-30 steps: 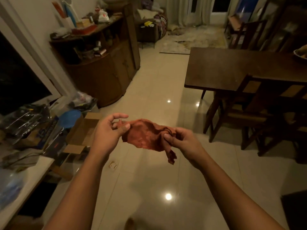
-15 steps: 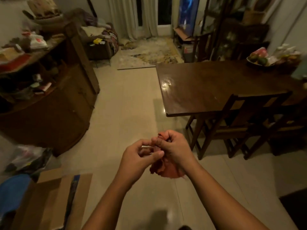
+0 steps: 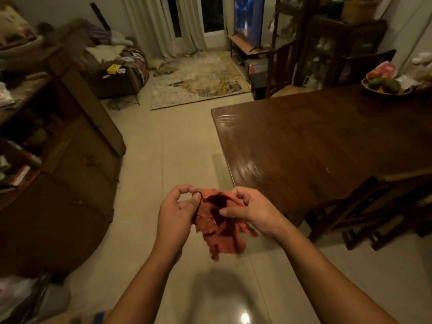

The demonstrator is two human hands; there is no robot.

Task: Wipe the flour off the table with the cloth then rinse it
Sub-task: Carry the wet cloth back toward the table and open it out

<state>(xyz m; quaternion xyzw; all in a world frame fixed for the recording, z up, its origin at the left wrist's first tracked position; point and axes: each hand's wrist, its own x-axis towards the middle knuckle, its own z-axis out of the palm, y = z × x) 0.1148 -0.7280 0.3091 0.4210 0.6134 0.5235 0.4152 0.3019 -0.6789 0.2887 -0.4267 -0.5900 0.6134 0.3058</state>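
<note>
Cloth (image 3: 218, 224), rust-red and crumpled, hangs between both hands above the tiled floor (image 3: 163, 148): left hand (image 3: 178, 208) pinches its upper edge, right hand (image 3: 250, 210) grips the other side, near the dark wooden table (image 3: 327, 141).

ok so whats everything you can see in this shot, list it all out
cloth: one, rust red, crumpled, held in the air above the floor
table: one, dark wood, right of centre; no flour that I can make out
fruit bowl: one, green and red fruit, table's far right
chairs: at least two, dark wood, one at the table's near side, one beyond its far end
sideboard: one, brown wood, left, cluttered shelves
rug: one, pale with yellow and blue, far floor
curtains: pale, back wall
screen: one, lit blue, back, right of the curtains
left grip: one bare hand, pinches the cloth's upper edge
right grip: one bare hand, holds the cloth's other side
</note>
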